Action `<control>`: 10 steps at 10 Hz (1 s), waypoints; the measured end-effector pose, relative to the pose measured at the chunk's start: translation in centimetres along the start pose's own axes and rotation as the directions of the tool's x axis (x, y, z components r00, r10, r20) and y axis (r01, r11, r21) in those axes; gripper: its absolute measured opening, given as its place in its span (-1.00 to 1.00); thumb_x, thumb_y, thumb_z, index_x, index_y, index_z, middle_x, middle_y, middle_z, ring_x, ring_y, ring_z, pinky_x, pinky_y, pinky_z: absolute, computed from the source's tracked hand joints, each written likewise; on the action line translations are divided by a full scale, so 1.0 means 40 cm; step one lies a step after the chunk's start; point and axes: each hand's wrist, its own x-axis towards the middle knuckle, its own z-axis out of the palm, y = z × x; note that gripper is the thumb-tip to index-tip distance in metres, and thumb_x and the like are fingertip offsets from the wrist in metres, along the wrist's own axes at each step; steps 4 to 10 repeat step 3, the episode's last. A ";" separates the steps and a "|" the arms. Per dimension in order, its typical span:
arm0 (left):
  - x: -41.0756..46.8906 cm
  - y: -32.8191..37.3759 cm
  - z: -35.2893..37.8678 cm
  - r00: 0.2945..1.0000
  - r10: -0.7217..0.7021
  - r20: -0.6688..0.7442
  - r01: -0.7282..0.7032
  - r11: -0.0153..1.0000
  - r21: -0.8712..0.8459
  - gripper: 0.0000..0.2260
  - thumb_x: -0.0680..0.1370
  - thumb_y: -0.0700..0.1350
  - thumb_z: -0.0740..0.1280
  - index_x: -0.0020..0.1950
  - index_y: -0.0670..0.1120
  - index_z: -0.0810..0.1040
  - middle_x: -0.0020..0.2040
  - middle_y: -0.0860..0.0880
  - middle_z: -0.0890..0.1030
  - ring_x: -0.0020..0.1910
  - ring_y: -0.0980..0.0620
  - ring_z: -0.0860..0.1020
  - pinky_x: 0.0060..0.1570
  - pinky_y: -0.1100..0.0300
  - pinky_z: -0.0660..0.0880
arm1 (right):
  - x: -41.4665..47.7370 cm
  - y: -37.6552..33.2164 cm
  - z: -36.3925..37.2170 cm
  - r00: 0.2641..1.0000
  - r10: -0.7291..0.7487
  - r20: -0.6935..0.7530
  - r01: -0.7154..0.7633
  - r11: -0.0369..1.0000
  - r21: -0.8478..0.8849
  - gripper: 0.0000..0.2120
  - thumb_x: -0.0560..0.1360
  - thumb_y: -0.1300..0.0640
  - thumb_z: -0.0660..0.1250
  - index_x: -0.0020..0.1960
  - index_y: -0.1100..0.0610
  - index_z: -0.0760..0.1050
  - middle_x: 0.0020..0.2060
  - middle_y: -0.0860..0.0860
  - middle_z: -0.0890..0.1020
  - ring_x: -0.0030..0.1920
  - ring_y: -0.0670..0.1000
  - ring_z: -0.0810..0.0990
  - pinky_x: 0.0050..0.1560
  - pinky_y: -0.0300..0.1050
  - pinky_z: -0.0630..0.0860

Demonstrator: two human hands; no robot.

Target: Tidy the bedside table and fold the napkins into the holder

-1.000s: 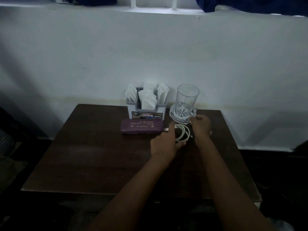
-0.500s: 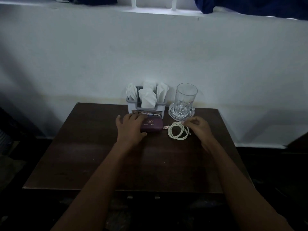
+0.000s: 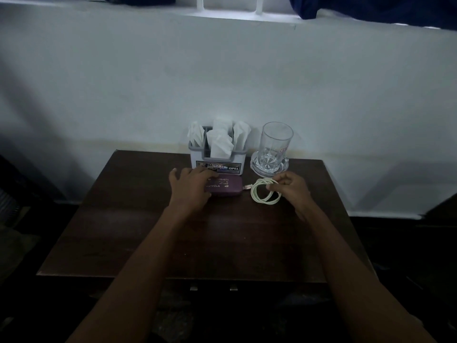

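- While the left hand point(image 3: 190, 188) lies flat and spread on the purple case point(image 3: 225, 185), covering its left part, the right hand point(image 3: 291, 188) pinches the coiled white cable point(image 3: 263, 191) between curled fingers; the cable rests on the table point(image 3: 123, 219)
- Table's near half is bare; both forearms cross it
- Along the wall, the napkin holder point(image 3: 217, 162) stands just behind the case, folded napkins point(image 3: 220, 144) upright in it; a glass point(image 3: 275, 144) sits on a saucer point(image 3: 257, 167) just behind the cable
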 end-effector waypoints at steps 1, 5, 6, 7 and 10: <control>0.003 -0.003 0.001 1.000 0.004 0.008 -0.004 1.000 -0.016 -0.50 0.46 -0.10 0.38 0.37 0.14 0.37 0.43 0.07 0.35 0.42 -0.05 0.26 0.42 -0.16 -0.03 | 0.001 -0.001 0.000 1.000 -0.010 0.011 0.010 1.000 0.005 -0.77 0.27 0.26 0.52 -0.27 0.04 0.49 -0.24 0.03 0.64 -0.13 0.03 0.58 0.15 0.02 0.45; -0.006 0.002 -0.006 1.000 -0.001 0.001 0.001 1.000 -0.026 -0.49 0.47 -0.08 0.36 0.39 0.13 0.33 0.45 0.06 0.33 0.46 -0.03 0.20 0.42 -0.19 -0.05 | 0.012 0.012 0.005 0.997 -0.024 -0.067 0.024 1.000 -0.005 -0.74 0.16 -0.12 0.51 -0.26 -0.01 0.56 -0.23 -0.05 0.67 -0.06 0.05 0.63 0.22 0.16 0.44; -0.006 0.002 -0.006 1.000 -0.001 0.001 0.001 1.000 -0.026 -0.49 0.47 -0.08 0.36 0.39 0.13 0.33 0.45 0.06 0.33 0.46 -0.03 0.20 0.42 -0.19 -0.05 | 0.012 0.012 0.005 0.997 -0.024 -0.067 0.024 1.000 -0.005 -0.74 0.16 -0.12 0.51 -0.26 -0.01 0.56 -0.23 -0.05 0.67 -0.06 0.05 0.63 0.22 0.16 0.44; -0.006 0.002 -0.006 1.000 -0.001 0.001 0.001 1.000 -0.026 -0.49 0.47 -0.08 0.36 0.39 0.13 0.33 0.45 0.06 0.33 0.46 -0.03 0.20 0.42 -0.19 -0.05 | 0.012 0.012 0.005 0.997 -0.024 -0.067 0.024 1.000 -0.005 -0.74 0.16 -0.12 0.51 -0.26 -0.01 0.56 -0.23 -0.05 0.67 -0.06 0.05 0.63 0.22 0.16 0.44; -0.006 0.002 -0.006 1.000 -0.001 0.001 0.001 1.000 -0.026 -0.49 0.47 -0.08 0.36 0.39 0.13 0.33 0.45 0.06 0.33 0.46 -0.03 0.20 0.42 -0.19 -0.05 | 0.012 0.012 0.005 0.997 -0.024 -0.067 0.024 1.000 -0.005 -0.74 0.16 -0.12 0.51 -0.26 -0.01 0.56 -0.23 -0.05 0.67 -0.06 0.05 0.63 0.22 0.16 0.44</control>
